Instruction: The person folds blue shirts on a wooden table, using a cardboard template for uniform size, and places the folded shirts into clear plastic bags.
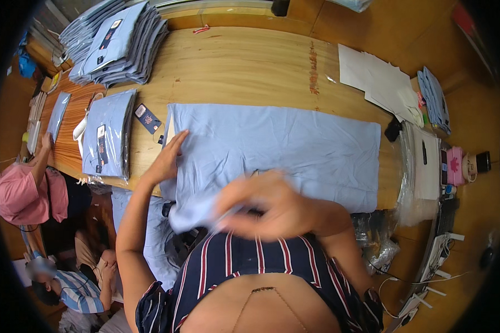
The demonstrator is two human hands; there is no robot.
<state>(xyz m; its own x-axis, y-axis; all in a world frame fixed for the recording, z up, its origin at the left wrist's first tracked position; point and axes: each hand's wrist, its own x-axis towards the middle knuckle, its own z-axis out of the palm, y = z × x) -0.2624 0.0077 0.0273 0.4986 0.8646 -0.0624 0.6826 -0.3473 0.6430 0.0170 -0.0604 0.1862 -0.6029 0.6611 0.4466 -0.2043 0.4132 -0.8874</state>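
Note:
A light-blue shirt [294, 139], partly folded with creases running over it, lies across the front of the wooden table. At its left end rests my left hand [169, 158], fingers stretched over the edge near a narrow white strip. My right hand [266, 205], smeared by motion, is raised over the near edge in front of my body. A blurred flap of the blue cloth is at its fingertips, seemingly pinched. A dark hang tag [148, 118] on a cord lies just left of the shirt.
Bagged folded shirts [110, 136] lie at left, with a tall stack [116, 47] behind. White paper sheets [375, 77] and clear plastic bags [408, 166] are at right. A person in a pink top [22, 194] reaches onto the left table; another person in stripes [80, 291] sits below.

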